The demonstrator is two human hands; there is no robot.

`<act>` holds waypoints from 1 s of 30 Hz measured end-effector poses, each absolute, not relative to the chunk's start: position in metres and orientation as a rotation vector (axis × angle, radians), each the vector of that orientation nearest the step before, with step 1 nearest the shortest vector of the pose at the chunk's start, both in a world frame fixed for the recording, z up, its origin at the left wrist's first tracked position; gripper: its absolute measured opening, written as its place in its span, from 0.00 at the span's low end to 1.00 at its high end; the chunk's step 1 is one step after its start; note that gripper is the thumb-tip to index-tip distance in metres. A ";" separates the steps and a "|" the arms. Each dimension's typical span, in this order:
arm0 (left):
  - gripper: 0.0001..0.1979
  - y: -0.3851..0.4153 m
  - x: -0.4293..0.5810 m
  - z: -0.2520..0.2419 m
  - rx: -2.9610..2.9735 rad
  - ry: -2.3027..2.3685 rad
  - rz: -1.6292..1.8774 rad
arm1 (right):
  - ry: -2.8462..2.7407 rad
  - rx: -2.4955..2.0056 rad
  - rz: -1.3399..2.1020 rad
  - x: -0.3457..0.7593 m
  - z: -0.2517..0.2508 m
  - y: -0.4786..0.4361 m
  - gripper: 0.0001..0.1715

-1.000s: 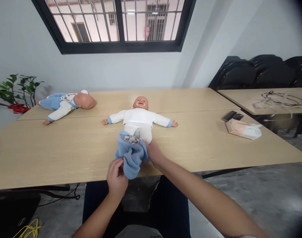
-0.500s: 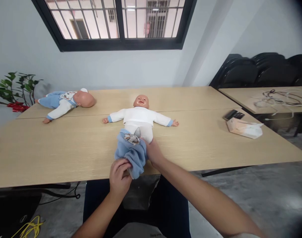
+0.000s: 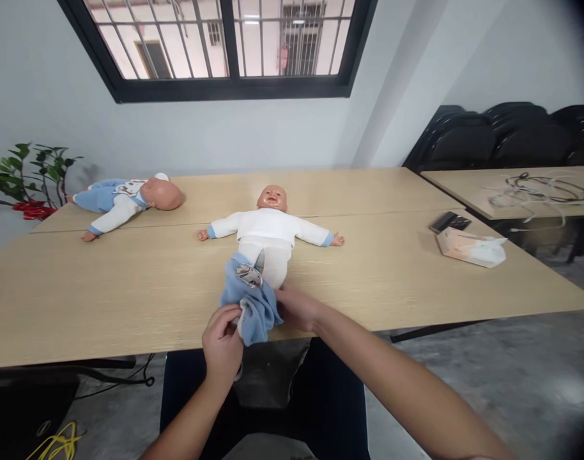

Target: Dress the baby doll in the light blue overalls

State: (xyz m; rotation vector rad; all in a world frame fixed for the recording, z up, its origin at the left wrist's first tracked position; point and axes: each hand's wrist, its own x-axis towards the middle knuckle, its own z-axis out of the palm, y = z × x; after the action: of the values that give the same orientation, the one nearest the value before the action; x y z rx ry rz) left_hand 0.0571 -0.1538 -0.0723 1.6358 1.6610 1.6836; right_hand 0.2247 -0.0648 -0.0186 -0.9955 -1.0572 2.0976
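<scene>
A baby doll (image 3: 266,227) in a white top with blue cuffs lies on its back, arms spread, head toward the wall. Blue doll trousers (image 3: 253,303) with an animal-face patch are bunched around its lower legs; the white thighs show above. My left hand (image 3: 223,338) is closed on the lower left of the bunched cloth, at a pale edge. At the right side of the trousers, beside the doll's leg, is my right hand (image 3: 296,308); its fingertips are hidden behind cloth and leg, so whether they grip the cloth or the leg cannot be seen.
A second doll (image 3: 117,199) in blue and white clothes lies at the back left of the table (image 3: 129,287), near a plant (image 3: 33,169). On the right are a tissue pack (image 3: 470,247) and a black box (image 3: 450,222). Cables (image 3: 544,190) lie on another table.
The blue trousers have slid lower on the doll's legs, baring more of the white thighs. My right hand has moved down toward me, and my left hand slightly left.
</scene>
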 end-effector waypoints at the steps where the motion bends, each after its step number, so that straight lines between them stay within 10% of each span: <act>1: 0.03 -0.154 0.056 -0.072 1.738 1.648 1.680 | -1.043 -0.983 2.127 0.225 -0.019 -0.064 0.23; 30: 0.17 -0.142 0.063 -0.059 2.263 1.751 1.466 | -0.937 -1.031 1.912 0.215 -0.035 -0.073 0.26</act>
State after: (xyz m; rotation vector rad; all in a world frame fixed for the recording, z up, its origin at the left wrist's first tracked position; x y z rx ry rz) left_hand 0.0627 -0.1423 -0.0592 2.2629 1.7505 1.4662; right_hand 0.2152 -0.0726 -0.0350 -1.0311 -0.9366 1.9119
